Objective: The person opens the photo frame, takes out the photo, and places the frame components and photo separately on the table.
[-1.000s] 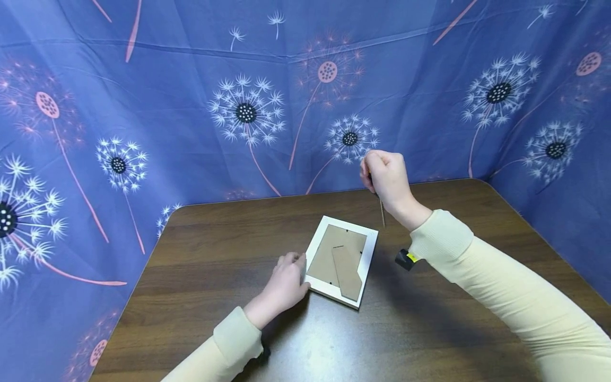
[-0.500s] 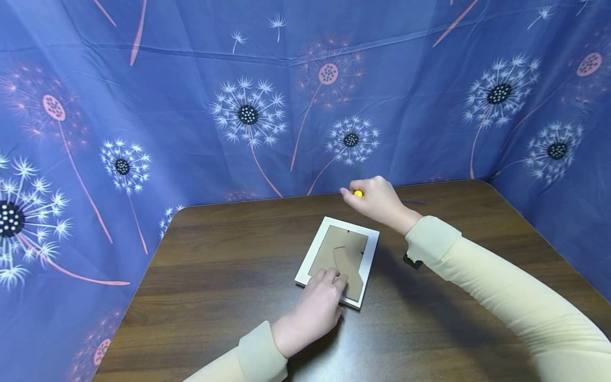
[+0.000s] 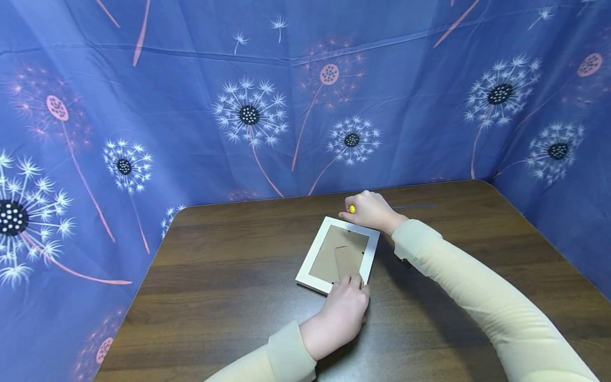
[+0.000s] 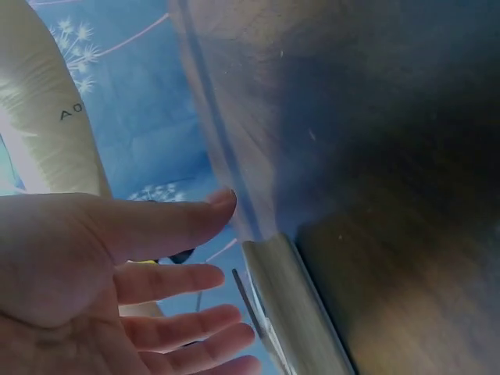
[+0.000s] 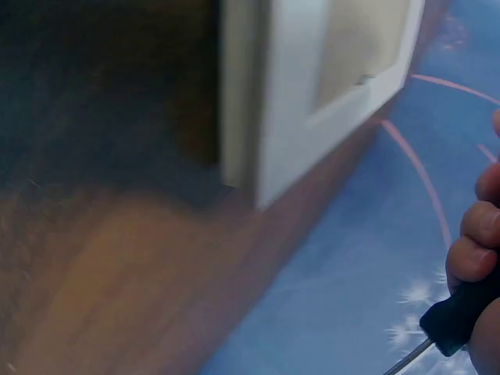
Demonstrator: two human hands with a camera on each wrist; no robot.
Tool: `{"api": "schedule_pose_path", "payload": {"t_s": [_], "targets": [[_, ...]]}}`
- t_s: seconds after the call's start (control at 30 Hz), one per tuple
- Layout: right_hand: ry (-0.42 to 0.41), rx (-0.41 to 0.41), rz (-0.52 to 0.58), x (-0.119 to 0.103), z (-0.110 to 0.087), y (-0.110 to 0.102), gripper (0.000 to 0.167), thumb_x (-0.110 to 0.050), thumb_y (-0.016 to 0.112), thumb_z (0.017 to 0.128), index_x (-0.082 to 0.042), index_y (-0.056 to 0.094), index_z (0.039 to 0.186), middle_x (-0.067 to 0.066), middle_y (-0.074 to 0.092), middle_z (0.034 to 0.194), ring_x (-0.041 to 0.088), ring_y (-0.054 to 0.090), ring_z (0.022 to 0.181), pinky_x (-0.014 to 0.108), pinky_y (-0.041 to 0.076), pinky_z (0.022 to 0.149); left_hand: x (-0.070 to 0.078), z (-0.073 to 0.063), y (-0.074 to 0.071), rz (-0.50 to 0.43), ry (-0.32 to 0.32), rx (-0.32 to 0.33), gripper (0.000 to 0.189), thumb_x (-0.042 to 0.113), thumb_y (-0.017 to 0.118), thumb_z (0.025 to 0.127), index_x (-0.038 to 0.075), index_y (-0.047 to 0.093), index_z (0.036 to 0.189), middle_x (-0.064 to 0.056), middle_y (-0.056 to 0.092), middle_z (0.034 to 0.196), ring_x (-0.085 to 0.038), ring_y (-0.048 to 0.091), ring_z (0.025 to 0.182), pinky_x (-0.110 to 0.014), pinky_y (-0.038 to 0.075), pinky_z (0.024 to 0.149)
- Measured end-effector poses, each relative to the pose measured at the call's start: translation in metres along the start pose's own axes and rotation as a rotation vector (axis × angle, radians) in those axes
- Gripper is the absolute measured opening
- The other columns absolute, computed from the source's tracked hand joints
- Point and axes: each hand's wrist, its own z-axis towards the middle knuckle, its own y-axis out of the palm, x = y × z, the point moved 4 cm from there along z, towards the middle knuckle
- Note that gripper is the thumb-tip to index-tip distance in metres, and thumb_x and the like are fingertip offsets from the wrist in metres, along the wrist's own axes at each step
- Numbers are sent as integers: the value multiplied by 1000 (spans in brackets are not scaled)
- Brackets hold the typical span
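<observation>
Frame [image 3: 330, 255] back-up on bench [image 3: 224, 254], centre of head view. Left hand [image 3: 340, 307]: fingers straight, not gripping, at lower edge. Right hand [image 3: 374, 210]: fingers wrapped round screwdriver [image 5: 455, 322], near upper-right corner. Risk: unbraced frame could skid if screwdriver pushes sideways.

Draped Nook, Home or Office Unclear

I'm standing in a screened-off indoor nook: blue dandelion-print cloth [image 3: 186, 122] is hanging across the frame's top and sides, and a wood-grain table [image 3: 229, 254] is filling the lower middle.
</observation>
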Motion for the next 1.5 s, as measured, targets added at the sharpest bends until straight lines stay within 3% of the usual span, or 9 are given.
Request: {"api": "schedule_pose_path", "payload": {"t_s": [0.17, 0.3, 0.47, 0.7, 0.8, 0.97, 1.13, 1.5], "targets": [[81, -57, 7, 13, 6, 21, 21, -34, 70, 83, -16, 64, 73, -6, 54, 55, 10, 46, 49, 27, 36, 46, 2, 2, 4, 44, -21, -4, 26, 30, 78, 70, 15, 67, 88, 2, 55, 85, -13, 49, 74, -23, 33, 51], [114, -66, 2, 19, 9, 33, 17, -33, 70, 83, -16, 67, 78, -5, 59, 61, 12, 48, 52, 29, 39, 49, 3, 5, 3, 75, -27, -12, 10, 19, 72, 74, 16, 68, 83, 3, 56, 84, -12, 46, 73, -23, 32, 51], [134, -62, -14, 22, 14, 43, 17, -33, 70, 83, -17, 68, 79, -4, 63, 67, 14, 52, 56, 35, 45, 53, 5, 8, 0, 96, -31, 23, 6, 16, 71, 74, 18, 68, 79, 4, 54, 81, -11, 45, 70, -20, 35, 49], [135, -63, -6, 21, 23, 50, 10, -33, 69, 83, -23, 71, 82, -1, 70, 85, 19, 63, 72, 42, 50, 60, 12, 14, -1, 285, 31, -11, 4, 24, 68, 79, 21, 68, 81, 7, 53, 76, -7, 42, 66, -19, 32, 55], [139, -80, 17, 19, 27, 51, 13, -34, 68, 83, -24, 74, 90, 0, 71, 95, 20, 65, 80, 43, 51, 65, 14, 15, -1, 291, 3, -8, 3, 24, 66, 81, 22, 67, 80, 7, 53, 75, -7, 43, 66, -18, 33, 52], [168, -135, 65, 14, 31, 55, 23, -39, 67, 83, -24, 74, 99, -1, 71, 101, 19, 65, 87, 42, 51, 70, 16, 15, -1, 273, -53, 50, 7, 23, 63, 82, 24, 68, 76, 5, 53, 76, -9, 45, 67, -19, 33, 52], [189, -197, 71, 8, 35, 59, 22, -43, 68, 83, -24, 74, 92, -1, 71, 95, 19, 64, 85, 43, 51, 72, 17, 13, 1, 271, -78, 91, 11, 22, 62, 82, 25, 72, 78, 3, 57, 80, -10, 46, 66, -21, 32, 52], [279, -293, 82, 4, 32, 64, 14, -37, 68, 84, -23, 70, 86, 0, 68, 95, 19, 61, 85, 43, 49, 74, 25, 8, 7, 269, -97, 55, 16, 24, 61, 83, 30, 75, 81, 1, 59, 87, -10, 47, 68, -22, 36, 52]]}}
